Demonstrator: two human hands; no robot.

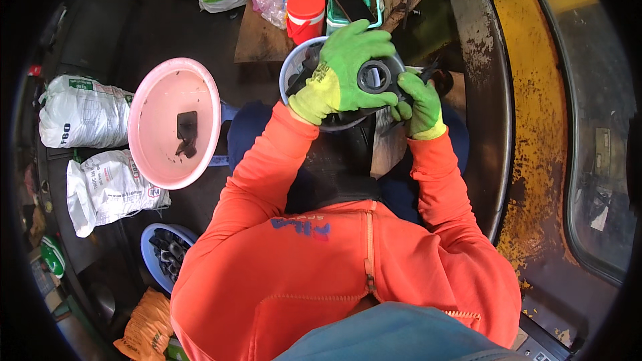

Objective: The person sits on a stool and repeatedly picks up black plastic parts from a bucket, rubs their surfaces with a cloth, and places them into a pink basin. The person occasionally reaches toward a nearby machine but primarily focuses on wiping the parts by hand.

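Note:
Both my hands wear green gloves with yellow cuffs. My left hand (pixel 351 70) is closed round a black ring-shaped part (pixel 386 81), with its thumb below the ring's round opening. Close by on the right, my right hand (pixel 422 103) has its fingers bent round a thin dark piece (pixel 430 69) that sticks up past them; its kind cannot be made out. Beneath my hands stands a pale blue tub (pixel 285 75) holding black parts, partly hidden by the left glove.
A pink basin (pixel 141 124) with a black piece (pixel 186 127) stands at left. Below it, a blue basin (pixel 148 257) holds several black parts. White sacks (pixel 83 112) lie farther left. A red jug (pixel 305 13) and a phone (pixel 352 4) are ahead; a yellow metal panel (pixel 535 160) rises right.

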